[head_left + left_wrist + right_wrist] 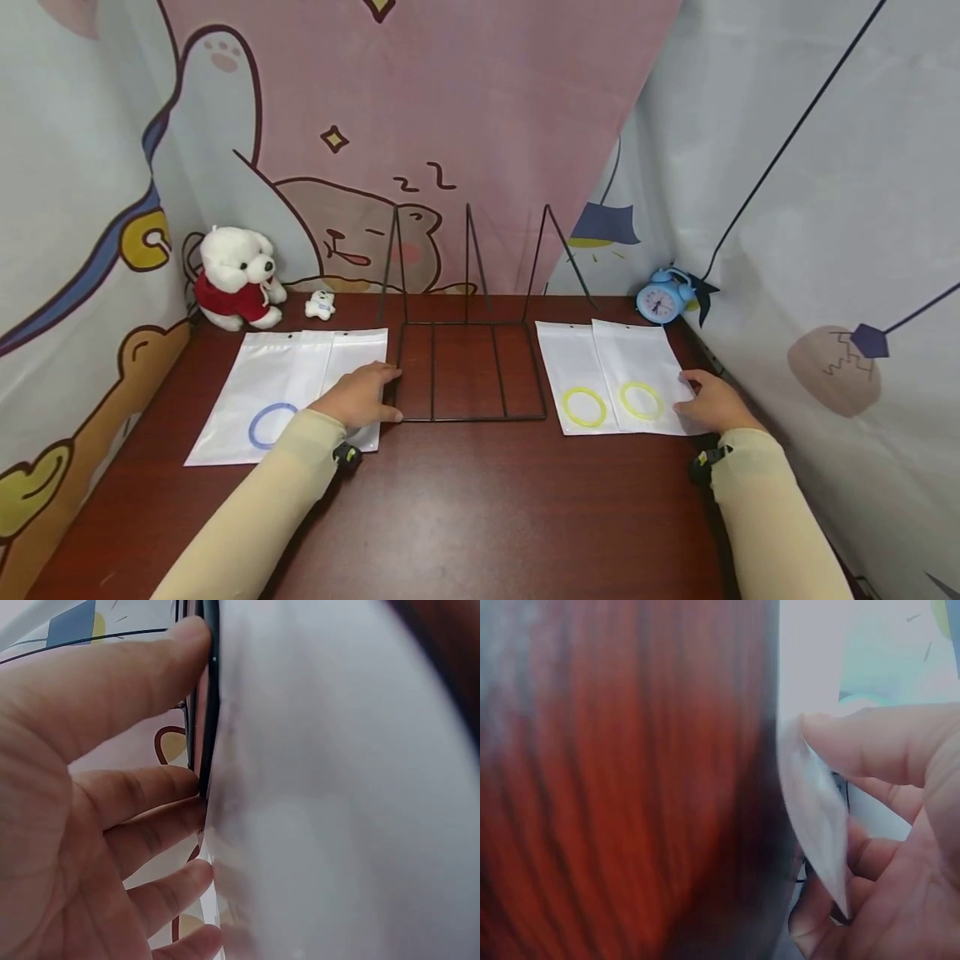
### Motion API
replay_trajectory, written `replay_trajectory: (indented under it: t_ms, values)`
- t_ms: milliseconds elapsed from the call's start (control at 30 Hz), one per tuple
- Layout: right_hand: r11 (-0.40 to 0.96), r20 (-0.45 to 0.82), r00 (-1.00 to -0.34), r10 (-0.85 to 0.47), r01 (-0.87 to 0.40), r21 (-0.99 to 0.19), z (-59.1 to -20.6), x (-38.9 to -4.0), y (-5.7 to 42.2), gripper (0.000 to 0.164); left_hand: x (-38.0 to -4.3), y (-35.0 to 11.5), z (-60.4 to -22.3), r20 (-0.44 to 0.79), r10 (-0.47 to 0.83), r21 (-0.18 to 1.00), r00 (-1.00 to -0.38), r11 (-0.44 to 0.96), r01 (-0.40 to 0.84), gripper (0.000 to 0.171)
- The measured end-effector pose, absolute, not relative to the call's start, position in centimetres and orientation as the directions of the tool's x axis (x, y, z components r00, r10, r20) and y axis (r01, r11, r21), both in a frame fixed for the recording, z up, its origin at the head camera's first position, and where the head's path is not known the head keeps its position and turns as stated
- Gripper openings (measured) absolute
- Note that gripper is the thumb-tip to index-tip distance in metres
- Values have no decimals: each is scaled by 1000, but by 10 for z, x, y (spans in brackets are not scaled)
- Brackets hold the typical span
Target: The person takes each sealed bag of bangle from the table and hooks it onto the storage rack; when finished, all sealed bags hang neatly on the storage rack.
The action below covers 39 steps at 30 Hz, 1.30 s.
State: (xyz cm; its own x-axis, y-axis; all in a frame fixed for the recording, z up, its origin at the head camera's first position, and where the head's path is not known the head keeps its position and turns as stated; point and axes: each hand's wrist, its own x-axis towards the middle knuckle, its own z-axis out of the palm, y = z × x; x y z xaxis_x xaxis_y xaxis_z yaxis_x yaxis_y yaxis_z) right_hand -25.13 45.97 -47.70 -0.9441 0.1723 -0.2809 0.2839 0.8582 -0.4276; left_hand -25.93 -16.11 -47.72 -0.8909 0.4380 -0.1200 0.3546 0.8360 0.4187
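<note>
My left hand [358, 397] lies over the right edge of the white plastic bags on the left, its fingertips at the left side of a black wire rack [487, 325]. In the left wrist view, the thumb and fairly straight fingers [154, 787] touch along a dark wire [212, 697] beside a white bag. A blue ring mark [262, 425] shows on the left-hand bags. On the right, two overlapping white bags bear yellow rings; my right hand [718, 402] pinches the right edge of the outer bag [637, 350]. That edge [814, 802] bends between thumb and fingers in the right wrist view.
A white plush bear [236, 279] in red and a small white figurine [320, 305] stand at the back left. At the back right is a blue alarm clock [662, 297]. Printed curtains [465, 100] enclose the brown table [480, 508].
</note>
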Motion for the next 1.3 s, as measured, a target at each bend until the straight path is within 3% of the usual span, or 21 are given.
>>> replay_trajectory:
  t_ms: [367, 700, 1300]
  values:
    - [799, -270, -953, 140, 269, -538, -472, -246, 456, 59, -256, -160, -474, -122, 428, 432, -896, 835, 340, 83]
    - [772, -271, -953, 139, 275, -573, -471, -247, 455, 57, -257, -161, -474, -120, 431, 424, -895, 837, 346, 83]
    - [649, -116, -967, 226, 238, -723, -462, -231, 440, 46, -258, -163, -479, -123, 430, 431, -895, 835, 342, 82]
